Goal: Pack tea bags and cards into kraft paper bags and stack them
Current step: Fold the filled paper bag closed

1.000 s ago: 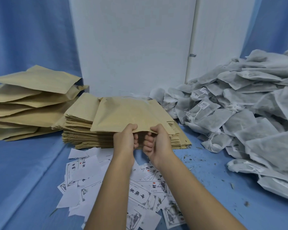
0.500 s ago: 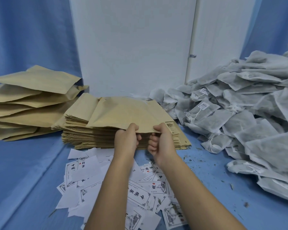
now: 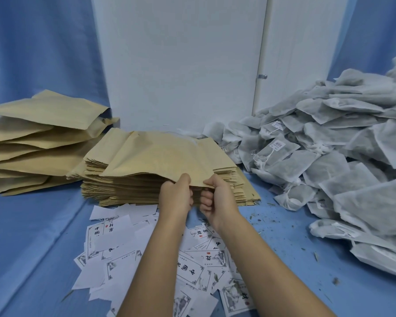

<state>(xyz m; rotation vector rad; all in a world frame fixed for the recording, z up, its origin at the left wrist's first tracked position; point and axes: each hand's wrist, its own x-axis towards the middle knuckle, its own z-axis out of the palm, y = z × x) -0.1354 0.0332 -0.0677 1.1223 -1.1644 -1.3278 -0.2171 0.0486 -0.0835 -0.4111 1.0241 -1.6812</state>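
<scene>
A flat kraft paper bag [image 3: 167, 156] is lifted at its near edge off the stack of empty kraft bags [image 3: 133, 193] at the centre. My left hand [image 3: 175, 196] and my right hand [image 3: 215, 197] both pinch that near edge, side by side, thumbs on top. Printed white cards [image 3: 124, 248] lie scattered on the blue cloth in front of the stack, partly under my forearms. A large heap of grey-white tea bags [image 3: 329, 156] fills the right side.
A pile of fuller kraft bags [image 3: 32, 143] is stacked at the left. A white board [image 3: 181, 65] stands behind the stacks against blue cloth. Tea crumbs dot the blue surface [image 3: 284, 236] near the tea bag heap.
Both hands have stayed on the bag's near edge; the bag has shifted slightly and my fingers have worked along the edge, with my right hand's thumb now on top.
</scene>
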